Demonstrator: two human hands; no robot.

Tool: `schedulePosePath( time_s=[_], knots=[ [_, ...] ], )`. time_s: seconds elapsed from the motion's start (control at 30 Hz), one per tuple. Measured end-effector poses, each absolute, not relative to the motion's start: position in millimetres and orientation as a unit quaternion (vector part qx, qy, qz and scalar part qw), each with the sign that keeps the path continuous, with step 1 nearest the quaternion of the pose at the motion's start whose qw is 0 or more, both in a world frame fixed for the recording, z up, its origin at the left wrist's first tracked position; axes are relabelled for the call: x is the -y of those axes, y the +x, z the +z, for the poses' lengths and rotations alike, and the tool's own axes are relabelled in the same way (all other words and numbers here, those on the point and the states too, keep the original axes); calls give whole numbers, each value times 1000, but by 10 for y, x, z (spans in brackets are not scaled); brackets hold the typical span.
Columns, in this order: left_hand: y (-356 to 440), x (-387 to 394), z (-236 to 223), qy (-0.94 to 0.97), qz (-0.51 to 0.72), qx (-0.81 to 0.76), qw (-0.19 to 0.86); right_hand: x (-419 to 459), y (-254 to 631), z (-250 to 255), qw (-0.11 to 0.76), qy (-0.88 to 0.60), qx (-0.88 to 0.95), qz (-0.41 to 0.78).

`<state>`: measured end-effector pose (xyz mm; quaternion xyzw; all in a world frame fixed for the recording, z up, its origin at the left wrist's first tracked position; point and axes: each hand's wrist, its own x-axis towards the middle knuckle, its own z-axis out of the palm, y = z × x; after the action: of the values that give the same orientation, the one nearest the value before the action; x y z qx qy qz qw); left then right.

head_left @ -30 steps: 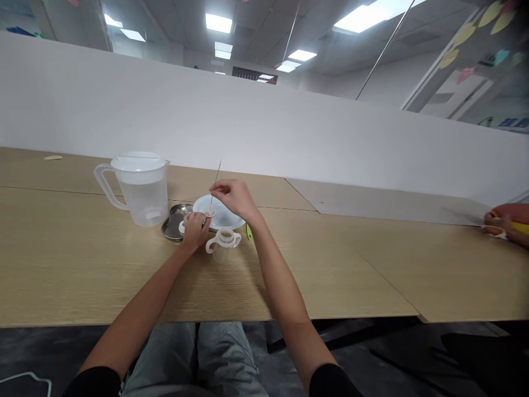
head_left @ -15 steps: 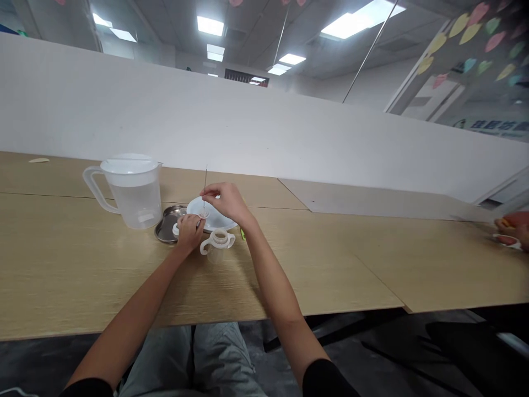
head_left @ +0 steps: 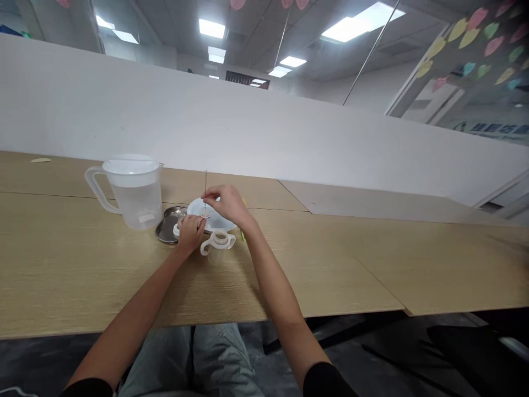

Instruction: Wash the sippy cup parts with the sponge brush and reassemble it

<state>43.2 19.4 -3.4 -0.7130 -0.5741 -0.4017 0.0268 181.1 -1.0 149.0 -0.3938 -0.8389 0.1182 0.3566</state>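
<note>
My right hand (head_left: pixel 226 203) pinches a thin wire-like rod (head_left: pixel 205 181) that stands nearly upright. The rod's lower end goes into a small clear bottle nipple (head_left: pixel 205 214), which my left hand (head_left: pixel 190 231) grips above a white bowl (head_left: pixel 223 223). What the rod's lower tip looks like is hidden. Close in front of the bowl stands a clear baby bottle (head_left: pixel 219 247), uncapped, with two white handles. To the left of my left hand, a white ring-like part (head_left: pixel 176 230) sits at a metal kidney dish (head_left: pixel 164 230).
A large lidded jug (head_left: pixel 139 197) of water stands behind and left of the dish. Something bright green (head_left: pixel 243 236) shows beside the bowl, partly behind my right wrist. A white partition (head_left: pixel 248 132) runs along the table's back, and a pale flat piece (head_left: pixel 40 160) lies far left.
The view has turned a little to the right. In my right hand the rod has slid slightly lower into the nipple. Another person's hands at the far right have left the view.
</note>
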Motion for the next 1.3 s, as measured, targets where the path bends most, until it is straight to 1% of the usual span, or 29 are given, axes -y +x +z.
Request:
schedulePosePath(
  time_s=[0.23,0.43,0.9,1.17,1.3],
  knots=[
    [427,-237,-85,-701,-413,582,13,7,1799,1466,319,-420,843,108],
    [443,-238,-94,-697,-435,570,-5,5,1776,1445,277,-442,851,65],
    [466,-222,-55,-695,-403,595,-18,16,1712,1356,175,-474,863,-15],
    [468,-226,-55,-691,-392,607,-25,26,1665,1334,145,-481,864,-40],
    [471,-217,-40,-692,-386,609,-23,0,1669,1314,140,-481,865,-33]
  ],
)
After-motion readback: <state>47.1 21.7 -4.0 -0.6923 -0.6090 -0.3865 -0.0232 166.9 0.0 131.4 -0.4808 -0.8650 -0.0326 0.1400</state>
